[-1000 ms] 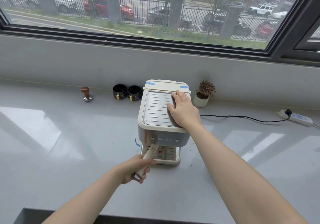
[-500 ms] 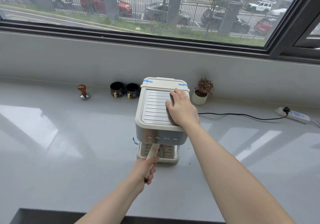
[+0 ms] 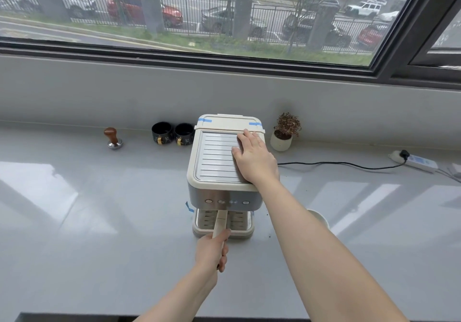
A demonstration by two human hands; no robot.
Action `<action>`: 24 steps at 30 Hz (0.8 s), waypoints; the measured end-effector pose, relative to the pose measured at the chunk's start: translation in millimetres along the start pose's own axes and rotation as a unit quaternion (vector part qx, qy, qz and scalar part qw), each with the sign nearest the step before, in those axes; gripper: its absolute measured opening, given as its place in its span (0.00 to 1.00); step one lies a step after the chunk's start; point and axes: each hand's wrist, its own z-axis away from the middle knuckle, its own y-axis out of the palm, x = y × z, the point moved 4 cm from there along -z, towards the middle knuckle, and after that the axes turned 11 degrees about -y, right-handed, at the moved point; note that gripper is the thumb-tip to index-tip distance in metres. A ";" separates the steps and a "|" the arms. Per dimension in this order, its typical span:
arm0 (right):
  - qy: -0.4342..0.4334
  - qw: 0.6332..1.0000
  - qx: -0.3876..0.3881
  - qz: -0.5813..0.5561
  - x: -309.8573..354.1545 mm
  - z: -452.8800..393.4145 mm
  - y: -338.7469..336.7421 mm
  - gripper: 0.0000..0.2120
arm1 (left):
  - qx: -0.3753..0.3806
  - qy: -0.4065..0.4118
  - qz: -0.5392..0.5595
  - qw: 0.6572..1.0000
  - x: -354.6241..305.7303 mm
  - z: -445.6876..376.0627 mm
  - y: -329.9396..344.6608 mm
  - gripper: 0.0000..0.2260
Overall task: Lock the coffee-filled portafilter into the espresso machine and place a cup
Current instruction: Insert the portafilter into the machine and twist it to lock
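Note:
A cream and steel espresso machine point(image 3: 217, 162) stands mid-counter. My right hand point(image 3: 253, 159) lies flat on the right side of its ribbed top, fingers spread. My left hand point(image 3: 212, 250) grips the cream handle of the portafilter point(image 3: 220, 223), which points straight toward me from under the machine's front; the portafilter's basket is hidden beneath the machine, above the drip tray point(image 3: 239, 222). Two black cups point(image 3: 172, 133) sit side by side just left of the machine's back. A white cup rim point(image 3: 320, 218) peeks out behind my right forearm.
A wooden-knobbed tamper point(image 3: 113, 138) stands at the back left. A small potted plant point(image 3: 284, 132) sits right of the machine. A black cable point(image 3: 336, 164) runs to a power strip point(image 3: 416, 162) at far right. The wall and window ledge close off the back.
My left hand has swung the portafilter handle from pointing down-left to pointing straight toward me. My right hand has stayed on the machine's top.

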 end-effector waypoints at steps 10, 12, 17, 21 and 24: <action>0.005 1.000 0.000 0.010 -2.6 -1.7 2.6 0.25 | -0.006 0.017 -0.010 1.000 0.6 -1.3 0.9 0.12; 0.006 1.000 -0.004 0.014 -2.4 -1.3 3.4 0.25 | -0.022 0.024 -0.027 0.999 0.9 -1.3 -0.2 0.13; 0.006 1.000 -0.012 0.018 -3.5 -1.6 4.1 0.25 | -0.061 0.036 -0.069 0.995 -1.1 0.0 3.3 0.12; 0.011 1.000 -0.013 0.021 -5.8 -2.7 4.4 0.25 | -0.086 0.051 -0.117 0.988 -3.3 3.6 2.9 0.11; 0.009 1.000 -0.010 0.013 -4.0 -1.3 4.2 0.25 | -0.044 0.080 -0.151 0.984 -7.9 8.0 -0.4 0.10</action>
